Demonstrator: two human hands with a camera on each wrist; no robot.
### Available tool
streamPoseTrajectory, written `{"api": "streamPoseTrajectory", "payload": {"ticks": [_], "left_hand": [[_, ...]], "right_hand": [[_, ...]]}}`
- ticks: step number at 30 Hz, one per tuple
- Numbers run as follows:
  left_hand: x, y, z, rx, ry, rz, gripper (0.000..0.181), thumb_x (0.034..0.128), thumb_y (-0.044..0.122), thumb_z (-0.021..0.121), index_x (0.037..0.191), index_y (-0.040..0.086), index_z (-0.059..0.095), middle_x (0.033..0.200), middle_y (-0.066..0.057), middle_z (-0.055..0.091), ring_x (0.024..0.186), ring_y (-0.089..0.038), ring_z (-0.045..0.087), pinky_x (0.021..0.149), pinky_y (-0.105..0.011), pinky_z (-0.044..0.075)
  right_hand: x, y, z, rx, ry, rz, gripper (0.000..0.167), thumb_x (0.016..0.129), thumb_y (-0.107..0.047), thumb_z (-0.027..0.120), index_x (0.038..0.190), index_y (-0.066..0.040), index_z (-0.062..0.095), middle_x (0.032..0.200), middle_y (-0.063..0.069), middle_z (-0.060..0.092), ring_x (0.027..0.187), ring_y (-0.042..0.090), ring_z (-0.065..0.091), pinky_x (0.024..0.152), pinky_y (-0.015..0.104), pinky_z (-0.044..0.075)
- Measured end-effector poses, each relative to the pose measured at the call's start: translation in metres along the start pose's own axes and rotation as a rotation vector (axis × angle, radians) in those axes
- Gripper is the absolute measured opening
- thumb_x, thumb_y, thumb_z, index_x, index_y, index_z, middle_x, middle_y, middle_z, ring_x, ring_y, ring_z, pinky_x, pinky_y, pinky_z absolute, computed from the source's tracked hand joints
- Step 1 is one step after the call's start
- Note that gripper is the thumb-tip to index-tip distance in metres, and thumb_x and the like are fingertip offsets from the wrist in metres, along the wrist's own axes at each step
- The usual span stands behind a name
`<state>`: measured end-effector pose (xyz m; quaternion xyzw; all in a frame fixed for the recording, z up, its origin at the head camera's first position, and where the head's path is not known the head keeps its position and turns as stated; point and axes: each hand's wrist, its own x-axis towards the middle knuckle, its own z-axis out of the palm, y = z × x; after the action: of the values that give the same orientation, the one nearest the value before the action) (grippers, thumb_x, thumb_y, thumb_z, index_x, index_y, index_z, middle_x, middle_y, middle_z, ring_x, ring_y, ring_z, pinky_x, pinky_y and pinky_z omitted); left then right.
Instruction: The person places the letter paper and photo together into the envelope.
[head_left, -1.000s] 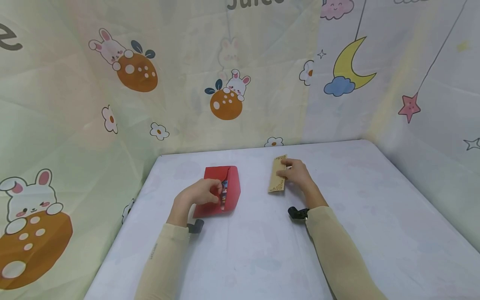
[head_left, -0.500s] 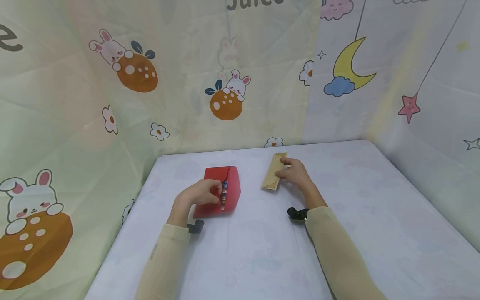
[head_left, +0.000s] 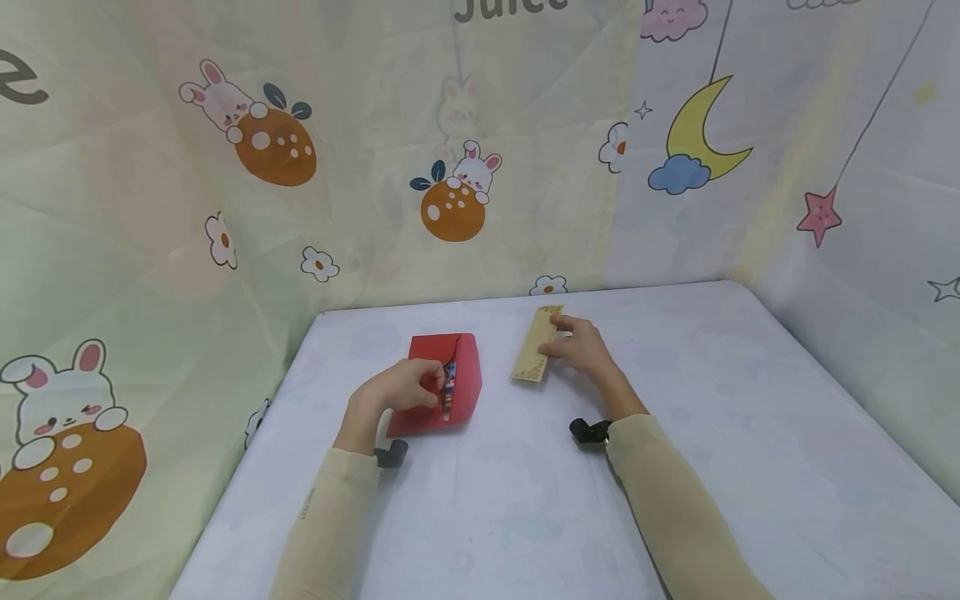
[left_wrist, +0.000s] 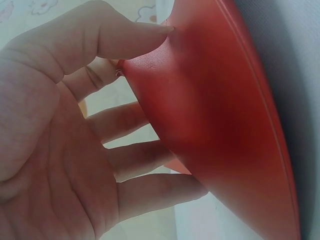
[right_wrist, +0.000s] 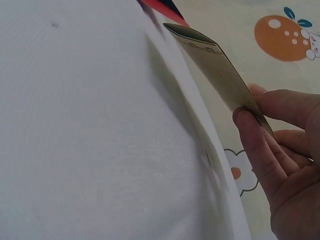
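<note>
My left hand pinches the edge of a red envelope, thumb on one side and fingers on the other. The envelope's mouth gapes and colourful printed contents show inside; what they are is too small to tell. In the left wrist view the red panel bulges outward. To the right, my right hand grips a flat, narrow gold-coloured strip with ornamental print by its right edge. In the right wrist view this strip is held above the table, its end showing two layers bowed slightly apart.
A white cloth covers the table. Patterned fabric with rabbits, flowers and a moon hangs behind it and along both sides. Black wrist cameras sit below the left hand and the right hand.
My right hand has carried the gold strip a little left, toward the envelope, and the strip has tilted slightly. The left hand and the red envelope stay where they were.
</note>
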<state>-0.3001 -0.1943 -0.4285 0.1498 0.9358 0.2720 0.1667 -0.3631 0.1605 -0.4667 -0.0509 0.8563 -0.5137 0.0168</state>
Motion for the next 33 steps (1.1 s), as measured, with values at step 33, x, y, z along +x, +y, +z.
{"api": "streamPoseTrajectory", "payload": {"ticks": [33], "left_hand": [[0.001,0.000,0.001,0.016,0.002,-0.013,0.025,0.0854,0.016,0.084,0.099,0.021,0.063,0.098,-0.003,0.063,0.100,-0.022,0.059,0.074,-0.033,0.054]], "right_hand": [[-0.012,-0.042,0.054,0.070,-0.183,-0.081,0.080,0.085,-0.019,0.086,0.155,-0.014,0.048,0.158,0.003,0.051,0.088,0.018,0.067,0.077,0.030,0.052]]}}
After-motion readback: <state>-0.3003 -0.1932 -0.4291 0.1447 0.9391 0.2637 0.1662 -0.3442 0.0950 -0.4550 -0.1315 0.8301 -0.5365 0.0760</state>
